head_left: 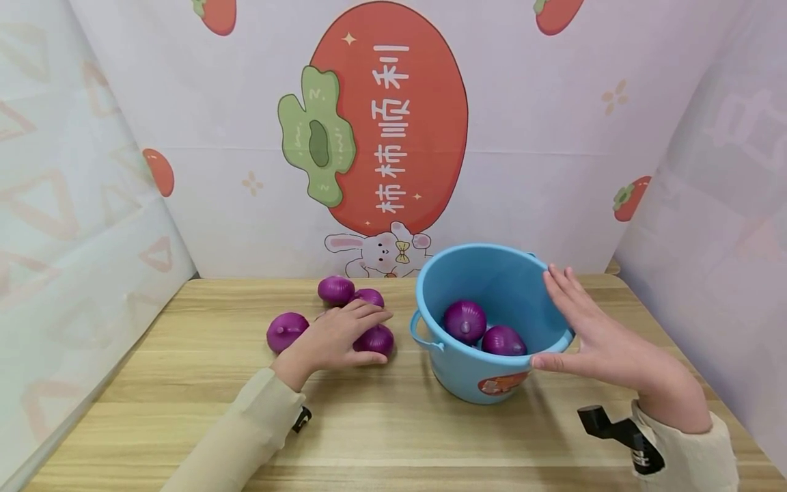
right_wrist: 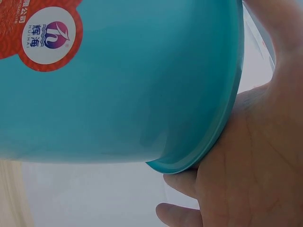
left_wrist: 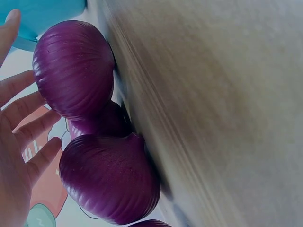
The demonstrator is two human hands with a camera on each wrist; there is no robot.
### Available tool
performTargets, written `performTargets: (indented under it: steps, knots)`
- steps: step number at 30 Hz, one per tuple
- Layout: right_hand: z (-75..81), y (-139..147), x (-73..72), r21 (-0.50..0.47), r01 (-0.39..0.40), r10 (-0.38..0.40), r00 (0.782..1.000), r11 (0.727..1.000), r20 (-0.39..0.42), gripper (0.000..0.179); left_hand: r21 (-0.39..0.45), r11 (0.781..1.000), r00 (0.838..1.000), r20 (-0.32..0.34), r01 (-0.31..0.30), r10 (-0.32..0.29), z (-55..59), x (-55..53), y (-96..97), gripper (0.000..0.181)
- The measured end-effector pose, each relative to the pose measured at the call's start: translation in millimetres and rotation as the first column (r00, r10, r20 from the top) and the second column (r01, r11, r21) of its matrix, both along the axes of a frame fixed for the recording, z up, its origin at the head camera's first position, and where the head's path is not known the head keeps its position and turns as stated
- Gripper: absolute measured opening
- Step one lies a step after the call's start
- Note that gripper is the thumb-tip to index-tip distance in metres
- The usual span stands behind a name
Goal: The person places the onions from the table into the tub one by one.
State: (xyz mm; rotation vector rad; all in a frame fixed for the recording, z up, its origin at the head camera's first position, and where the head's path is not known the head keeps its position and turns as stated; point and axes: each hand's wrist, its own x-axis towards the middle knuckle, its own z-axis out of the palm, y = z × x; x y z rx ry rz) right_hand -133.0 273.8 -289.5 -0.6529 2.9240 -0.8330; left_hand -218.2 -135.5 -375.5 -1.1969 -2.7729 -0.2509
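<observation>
My left hand (head_left: 335,338) reaches over a cluster of several purple onions, its fingers spread and slightly bent. Closest to those fingers is one onion (head_left: 376,340), also large in the left wrist view as the upper onion (left_wrist: 73,71). Behind the hand lie a second onion (head_left: 335,290) and a partly covered one (head_left: 369,296); another onion (head_left: 286,331) sits to its left. My right hand (head_left: 599,338) rests against the right rim of a light blue bucket (head_left: 473,383), thumb and fingers extended along it. Inside, two onions (head_left: 465,322) lie side by side.
The wooden table (head_left: 369,437) meets a white printed backdrop (head_left: 522,184) behind, with cloth sides at left and right. The bucket's handle (head_left: 424,336) hangs on its left side, facing the onions. A black strap mount (head_left: 621,434) sits on my right wrist.
</observation>
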Motion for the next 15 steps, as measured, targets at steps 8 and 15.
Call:
performTargets:
  steps: [8, 15]
  knots:
    - [0.7, -0.5, -0.1, -0.002, -0.001, 0.001, 1.000, 1.000, 0.002, 0.120, 0.010, 1.000, 1.000, 0.011, -0.006, 0.006, -2.6, -1.5, -0.2, 0.069]
    - [0.5, -0.6, 0.3, -0.016, -0.004, 0.004, 1.000, 1.000, 0.009, 0.119, 0.014, 1.000, 1.000, 0.021, -0.011, 0.011, -4.4, -3.0, -0.6, 0.070]
